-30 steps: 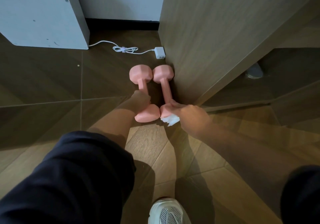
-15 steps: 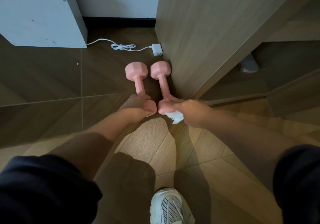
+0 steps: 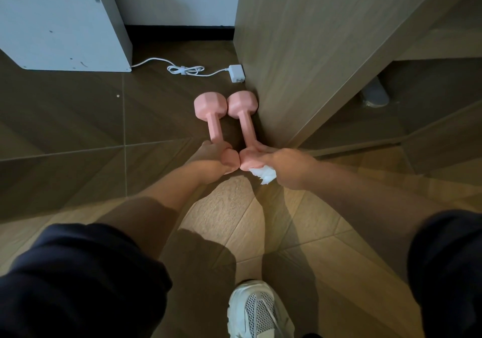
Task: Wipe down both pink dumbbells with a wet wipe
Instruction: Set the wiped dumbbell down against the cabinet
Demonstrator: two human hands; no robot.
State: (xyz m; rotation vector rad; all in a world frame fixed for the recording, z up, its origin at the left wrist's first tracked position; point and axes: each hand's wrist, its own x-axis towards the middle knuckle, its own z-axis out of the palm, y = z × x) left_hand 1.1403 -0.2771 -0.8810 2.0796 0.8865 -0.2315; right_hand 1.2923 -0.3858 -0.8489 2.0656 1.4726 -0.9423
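Mid-frame, the left hand [image 3: 211, 162] grips the near end of the left dumbbell [image 3: 215, 126], while the right hand [image 3: 287, 166] clutches a wet wipe [image 3: 263, 174] against the right dumbbell [image 3: 246, 123].

Near head of left dumbbell [image 3: 212, 118] largely hidden by left hand [image 3: 211, 161]; that of right dumbbell [image 3: 245, 118] by right hand [image 3: 284, 165], which covers most of the wet wipe [image 3: 263, 174]. At 6 o'clock, 1 shoe [image 3: 257, 309] cut by the edge; at 2 o'clock, grey object [image 3: 375, 94] indistinct.
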